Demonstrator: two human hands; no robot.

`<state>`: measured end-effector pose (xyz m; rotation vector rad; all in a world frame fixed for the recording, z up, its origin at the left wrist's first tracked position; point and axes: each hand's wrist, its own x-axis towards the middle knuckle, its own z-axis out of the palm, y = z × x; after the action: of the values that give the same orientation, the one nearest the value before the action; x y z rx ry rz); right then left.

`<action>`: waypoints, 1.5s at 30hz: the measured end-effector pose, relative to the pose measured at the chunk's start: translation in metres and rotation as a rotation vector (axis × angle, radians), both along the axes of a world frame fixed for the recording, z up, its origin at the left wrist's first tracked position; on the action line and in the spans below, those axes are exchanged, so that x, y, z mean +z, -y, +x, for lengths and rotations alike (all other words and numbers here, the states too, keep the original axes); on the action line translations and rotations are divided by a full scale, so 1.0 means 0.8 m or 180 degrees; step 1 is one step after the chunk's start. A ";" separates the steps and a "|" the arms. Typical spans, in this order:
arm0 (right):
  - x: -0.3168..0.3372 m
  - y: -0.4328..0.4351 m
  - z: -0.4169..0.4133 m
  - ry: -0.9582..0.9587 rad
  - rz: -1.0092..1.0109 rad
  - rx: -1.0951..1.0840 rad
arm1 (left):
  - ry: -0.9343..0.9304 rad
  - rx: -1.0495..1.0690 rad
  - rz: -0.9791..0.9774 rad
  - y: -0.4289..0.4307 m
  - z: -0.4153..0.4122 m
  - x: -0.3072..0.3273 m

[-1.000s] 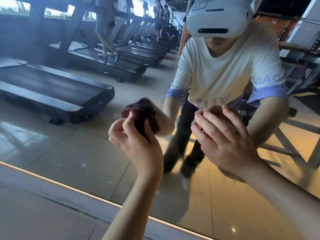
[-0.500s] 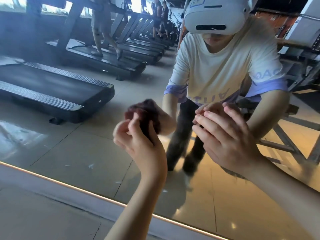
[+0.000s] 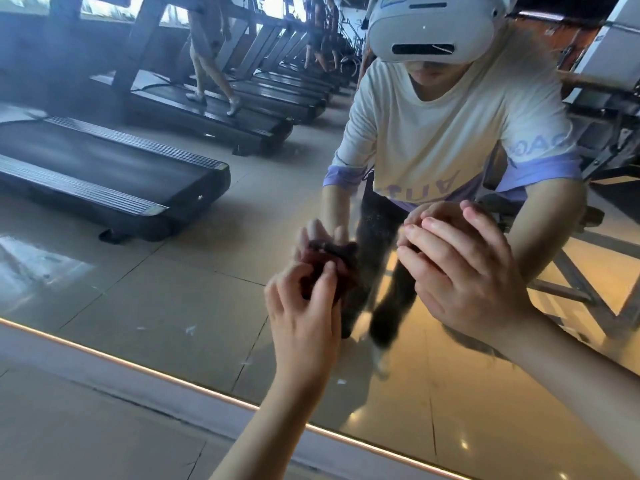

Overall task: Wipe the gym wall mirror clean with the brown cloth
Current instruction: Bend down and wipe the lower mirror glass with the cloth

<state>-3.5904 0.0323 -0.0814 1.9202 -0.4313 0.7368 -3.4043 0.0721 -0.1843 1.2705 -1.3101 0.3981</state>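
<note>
While the left hand grips one crumpled dark brown cloth against the one large glass wall mirror, the right hand rests open-fingered on the glass just beside it.

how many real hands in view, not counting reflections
2. The left hand is low centre, gripping the brown cloth at the mirror; the right hand is to its right, fingers straight.
</note>
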 end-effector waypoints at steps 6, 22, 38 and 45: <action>-0.002 0.001 0.001 -0.0011 -0.0050 0.0011 | -0.0393 0.0170 0.0024 -0.001 -0.024 -0.004; -0.023 -0.008 0.002 -0.0185 0.0124 -0.0016 | 0.0120 -0.0109 0.0036 -0.011 -0.033 -0.055; -0.074 -0.006 -0.017 -0.0776 0.0097 -0.0180 | -0.0362 0.0050 0.0167 -0.012 -0.062 -0.099; -0.074 -0.007 -0.019 -0.0810 0.0023 -0.0220 | -0.0236 -0.0120 0.0212 -0.021 -0.075 -0.102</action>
<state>-3.6054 0.0379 -0.1403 1.9645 -0.3398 0.4387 -3.4642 0.0887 -0.2658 1.3022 -1.2916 0.2804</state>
